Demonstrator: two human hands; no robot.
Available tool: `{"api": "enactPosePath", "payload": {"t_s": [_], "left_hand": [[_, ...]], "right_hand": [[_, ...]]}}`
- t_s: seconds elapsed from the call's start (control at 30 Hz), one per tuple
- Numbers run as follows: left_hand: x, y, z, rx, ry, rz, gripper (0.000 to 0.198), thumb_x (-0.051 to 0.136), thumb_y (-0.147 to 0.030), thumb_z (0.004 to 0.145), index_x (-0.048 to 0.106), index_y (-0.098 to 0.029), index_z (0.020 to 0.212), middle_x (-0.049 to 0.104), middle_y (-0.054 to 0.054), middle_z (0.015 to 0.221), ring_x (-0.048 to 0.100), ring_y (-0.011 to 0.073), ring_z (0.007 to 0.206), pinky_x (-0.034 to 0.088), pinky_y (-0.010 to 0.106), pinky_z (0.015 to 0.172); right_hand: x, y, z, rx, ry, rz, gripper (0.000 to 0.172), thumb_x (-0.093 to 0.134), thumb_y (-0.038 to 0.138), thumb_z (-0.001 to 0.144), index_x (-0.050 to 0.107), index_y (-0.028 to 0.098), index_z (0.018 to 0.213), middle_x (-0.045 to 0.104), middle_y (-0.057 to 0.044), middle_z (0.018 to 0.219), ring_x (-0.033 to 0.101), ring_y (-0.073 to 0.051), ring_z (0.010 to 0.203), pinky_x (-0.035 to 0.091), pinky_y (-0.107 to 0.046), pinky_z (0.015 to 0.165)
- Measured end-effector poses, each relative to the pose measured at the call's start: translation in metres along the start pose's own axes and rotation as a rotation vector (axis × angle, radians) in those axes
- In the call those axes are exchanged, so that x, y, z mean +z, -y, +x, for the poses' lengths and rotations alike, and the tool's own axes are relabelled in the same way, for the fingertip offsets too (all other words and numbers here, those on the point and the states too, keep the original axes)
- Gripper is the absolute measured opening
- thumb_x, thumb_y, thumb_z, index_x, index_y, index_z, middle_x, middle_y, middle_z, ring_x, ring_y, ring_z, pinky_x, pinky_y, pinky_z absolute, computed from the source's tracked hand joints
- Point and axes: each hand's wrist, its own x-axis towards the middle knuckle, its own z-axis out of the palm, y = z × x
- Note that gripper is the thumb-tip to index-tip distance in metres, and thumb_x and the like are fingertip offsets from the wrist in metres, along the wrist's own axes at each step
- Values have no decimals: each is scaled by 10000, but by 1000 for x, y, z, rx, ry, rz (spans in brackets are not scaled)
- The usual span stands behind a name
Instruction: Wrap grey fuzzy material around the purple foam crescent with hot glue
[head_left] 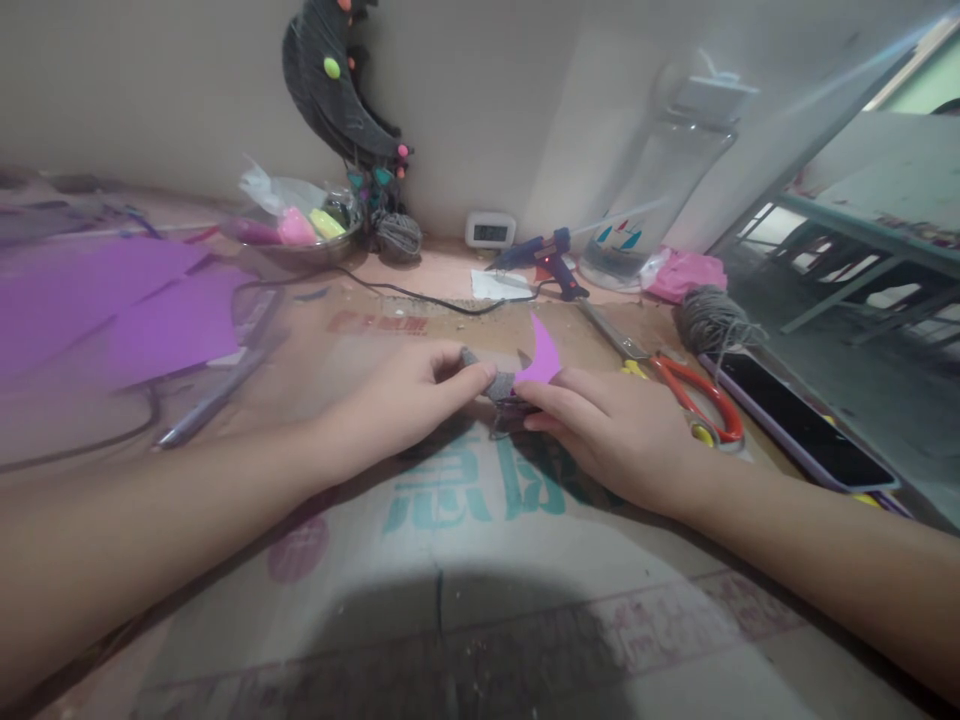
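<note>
Between my two hands is a purple crescent cutout (546,350), with grey yarn (501,384) covering its left part. My left hand (416,395) is closed, pinching the yarn-covered end between thumb and fingers. From the other side, my right hand (622,425) grips the crescent near where the yarn meets the bare purple, its fingers partly hiding that spot. A loose bit of yarn hangs just below the piece. Orange-handled scissors (694,395) lie just beyond my right hand.
Cardboard (450,620) covers the table. Toward the back stand a glue gun (551,262), a small digital clock (490,230), a glass bottle (660,190) and a bowl (300,252). Purple sheets (180,330) lie left; a grey yarn ball (716,318) and phone (802,420) lie right. A dark crescent decoration (319,90) hangs behind.
</note>
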Motion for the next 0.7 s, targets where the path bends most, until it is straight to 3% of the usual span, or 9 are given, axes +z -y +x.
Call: {"api": "enactPosePath", "payload": {"t_s": [0.7], "left_hand": [[2, 4, 2, 27, 21, 26, 353, 468, -439, 910, 641, -192, 726, 688, 14, 728, 624, 176, 707, 430, 279, 630]], "right_hand": [[-7, 2, 2, -39, 89, -84, 261, 428, 273, 1004, 599, 141, 1150, 626, -49, 813, 522, -164, 672, 278, -304, 554]]}}
